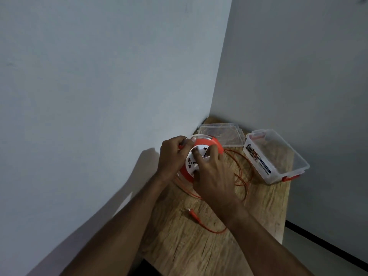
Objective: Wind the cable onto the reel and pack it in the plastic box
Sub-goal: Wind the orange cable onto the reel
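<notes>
Head view, orange reel (214, 145) with white socket face, loose orange cable (242, 172)

walls (99, 76) hem table (189, 246), box (276, 156) open

plain room corner, bare walls (99, 76); wooden table (199, 246)

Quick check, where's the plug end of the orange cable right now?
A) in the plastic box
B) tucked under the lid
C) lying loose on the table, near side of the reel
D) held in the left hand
C: the plug lies free on the wooden table, nearer the camera than the reel, and neither of the hands touches it.
</notes>
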